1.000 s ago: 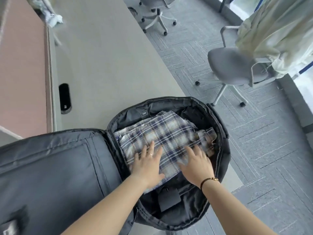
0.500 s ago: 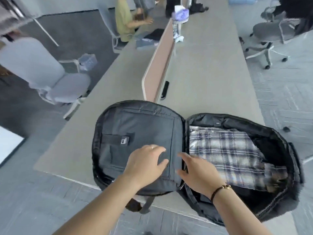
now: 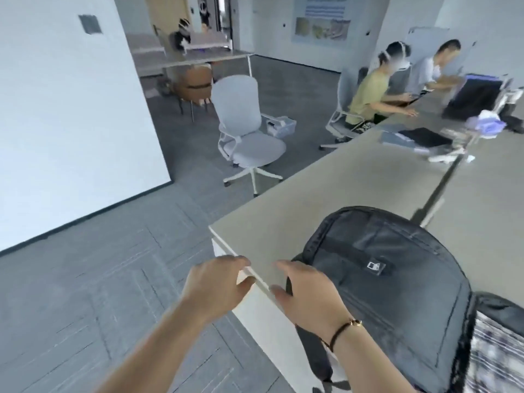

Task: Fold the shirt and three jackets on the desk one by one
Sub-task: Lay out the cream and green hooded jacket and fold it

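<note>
A black backpack [image 3: 397, 282] lies unzipped and spread flat on the grey desk [image 3: 340, 188] near its corner. A folded plaid shirt [image 3: 496, 355] fills the backpack's right half, cut off by the frame's lower right edge. My left hand [image 3: 218, 285] hovers at the desk's corner edge, fingers curled and apart, holding nothing. My right hand [image 3: 309, 296] hangs just left of the backpack's flap, fingers also apart and empty. No jackets show in this view.
A white office chair [image 3: 243, 129] stands on the grey carpet left of the desk. Two seated people [image 3: 368, 92] work at the desk's far end beside a laptop [image 3: 425, 137] and a monitor. A white wall [image 3: 56, 109] fills the left.
My view has swung far left, away from the backpack's open compartment. Both hands have lifted off the shirt and the flap and now hover at the desk corner.
</note>
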A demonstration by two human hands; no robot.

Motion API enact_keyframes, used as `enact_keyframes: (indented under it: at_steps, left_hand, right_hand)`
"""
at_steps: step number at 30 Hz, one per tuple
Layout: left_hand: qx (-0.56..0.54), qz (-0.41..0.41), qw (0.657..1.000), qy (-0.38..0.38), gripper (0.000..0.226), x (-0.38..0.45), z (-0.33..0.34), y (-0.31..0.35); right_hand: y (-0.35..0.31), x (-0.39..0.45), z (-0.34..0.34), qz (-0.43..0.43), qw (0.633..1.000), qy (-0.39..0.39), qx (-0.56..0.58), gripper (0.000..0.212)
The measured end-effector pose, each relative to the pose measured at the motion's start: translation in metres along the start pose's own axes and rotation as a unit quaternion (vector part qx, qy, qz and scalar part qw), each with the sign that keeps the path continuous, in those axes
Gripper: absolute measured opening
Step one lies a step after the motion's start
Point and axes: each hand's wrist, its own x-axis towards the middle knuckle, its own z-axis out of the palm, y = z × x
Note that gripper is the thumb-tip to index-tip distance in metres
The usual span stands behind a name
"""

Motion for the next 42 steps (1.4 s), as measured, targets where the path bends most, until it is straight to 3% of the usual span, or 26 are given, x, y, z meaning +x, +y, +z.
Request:
enact_keyframes:
  at_steps: [8,17,27,42]
  left_hand:
    - [-0.025,-0.101,0.994,0.041,0.043,-0.05,-0.065,-0.204]
    - [-0.048,-0.144,0.983,0.103,0.043,-0.055,-0.102,-0.327]
    - [-0.028,-0.154,0.983,0.098,0.045,0.042,-0.12,-0.402]
    - [-0.003,-0.159,0.981,0.107,0.047,0.35,-0.195,-0.489]
  right_hand:
    - [-0.187,0.074,0.058,-0.07,0.997,0.027,-0.011,0.042]
    - [-0.322,0.144,0.087,-0.127,0.992,0.021,0.006,0.035]
    - [-0.347,0.283,0.112,-0.136,0.99,-0.008,0.047,0.035]
    - [-0.322,0.615,0.077,-0.138,0.987,-0.011,0.077,0.037]
